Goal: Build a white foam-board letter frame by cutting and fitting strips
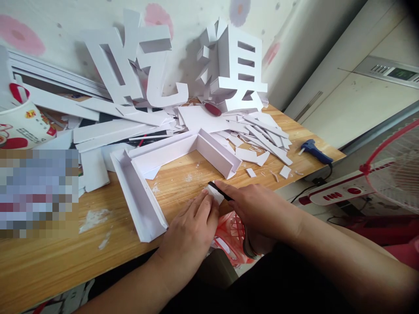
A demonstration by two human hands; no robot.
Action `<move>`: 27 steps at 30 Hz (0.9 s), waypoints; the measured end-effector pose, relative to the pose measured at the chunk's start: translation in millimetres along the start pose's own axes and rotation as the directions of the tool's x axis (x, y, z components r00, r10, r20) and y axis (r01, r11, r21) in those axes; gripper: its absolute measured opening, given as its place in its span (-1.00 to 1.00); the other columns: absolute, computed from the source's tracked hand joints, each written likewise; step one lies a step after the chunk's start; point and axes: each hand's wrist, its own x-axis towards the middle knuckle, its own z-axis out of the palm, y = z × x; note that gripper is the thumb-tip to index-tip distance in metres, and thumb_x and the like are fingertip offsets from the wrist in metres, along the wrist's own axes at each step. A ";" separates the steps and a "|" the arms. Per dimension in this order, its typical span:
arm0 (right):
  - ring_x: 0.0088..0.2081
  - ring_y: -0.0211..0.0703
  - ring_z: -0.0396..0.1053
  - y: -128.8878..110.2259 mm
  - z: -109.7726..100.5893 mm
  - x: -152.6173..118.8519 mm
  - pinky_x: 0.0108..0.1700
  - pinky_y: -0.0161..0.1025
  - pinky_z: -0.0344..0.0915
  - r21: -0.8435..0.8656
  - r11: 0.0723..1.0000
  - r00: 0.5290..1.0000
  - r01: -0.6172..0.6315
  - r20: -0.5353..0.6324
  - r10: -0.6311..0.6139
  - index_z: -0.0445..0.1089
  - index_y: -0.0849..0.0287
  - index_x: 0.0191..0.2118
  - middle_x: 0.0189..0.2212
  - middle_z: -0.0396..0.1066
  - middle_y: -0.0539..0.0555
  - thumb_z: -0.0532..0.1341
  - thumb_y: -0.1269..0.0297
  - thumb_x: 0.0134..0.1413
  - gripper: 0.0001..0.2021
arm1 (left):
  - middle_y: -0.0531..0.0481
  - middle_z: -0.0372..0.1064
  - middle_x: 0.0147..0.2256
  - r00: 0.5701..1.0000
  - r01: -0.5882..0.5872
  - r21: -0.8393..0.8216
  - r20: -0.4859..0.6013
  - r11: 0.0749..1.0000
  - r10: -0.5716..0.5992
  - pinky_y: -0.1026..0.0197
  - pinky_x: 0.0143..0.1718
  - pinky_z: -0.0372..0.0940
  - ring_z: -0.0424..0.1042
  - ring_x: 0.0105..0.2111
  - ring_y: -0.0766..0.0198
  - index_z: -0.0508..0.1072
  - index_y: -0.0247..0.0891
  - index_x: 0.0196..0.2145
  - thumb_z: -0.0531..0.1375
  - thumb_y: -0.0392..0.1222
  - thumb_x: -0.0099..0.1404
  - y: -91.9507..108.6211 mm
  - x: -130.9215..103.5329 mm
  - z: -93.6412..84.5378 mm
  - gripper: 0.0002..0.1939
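At the table's front edge, my left hand presses a small white foam board piece down with its fingers held together. My right hand is closed around a black craft knife, index finger stretched along it. The knife lies across the white piece, close to my left fingertips; its blade cannot be made out. Just beyond my hands stands an angular white foam board frame with raised walls, its left arm reaching near my left wrist.
White three-dimensional characters lean against the wall. Offcuts are heaped behind the frame on the wooden table. A blue glue gun lies at the right edge, a paper bucket at left. A fan stands right, a red bag below.
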 end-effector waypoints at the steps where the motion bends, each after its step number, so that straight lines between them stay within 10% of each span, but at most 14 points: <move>1: -0.42 0.01 0.45 -0.2 -0.1 -0.2 -0.50 -0.29 0.18 -0.007 1.000 1.000 0.005 0.000 -0.005 -0.04 0.11 0.35 -0.40 0.46 0.09 0.23 0.42 0.12 -0.29 | -0.38 0.46 -0.10 1.000 0.001 0.006 -0.001 1.000 -0.001 -0.02 -0.18 0.46 0.47 -0.07 -0.09 0.42 -0.52 -0.07 -0.17 -0.51 0.32 -0.1 -0.3 0.3 -0.58; 27: -0.39 -0.01 0.43 -4.2 -15.9 2.4 -0.53 -0.33 0.05 -0.065 0.994 0.994 0.083 0.082 -0.078 0.08 0.14 0.30 -0.41 0.43 0.12 0.19 0.50 0.10 -0.37 | -0.24 0.50 -0.13 0.999 0.021 0.047 -0.035 0.999 -0.019 0.02 -0.12 0.41 0.45 -0.05 0.00 0.48 -0.39 -0.10 -0.06 -0.45 0.35 -0.8 -1.0 4.6 -0.65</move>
